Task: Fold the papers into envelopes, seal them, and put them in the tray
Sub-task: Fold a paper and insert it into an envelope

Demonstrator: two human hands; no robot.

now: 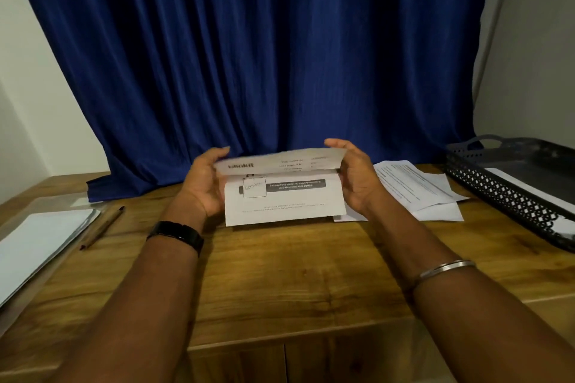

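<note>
A printed sheet of paper lies partly folded at the middle of the wooden table. Its top third is lifted and bent over towards me. My left hand grips the left end of that raised flap, fingers curled over its edge. My right hand grips the right end in the same way. A black perforated tray stands at the far right with a white paper inside. More printed papers lie between the tray and my right hand.
A stack of white sheets sits in a clear holder at the left edge, with a pencil beside it. A blue curtain hangs behind the table. White walls flank it.
</note>
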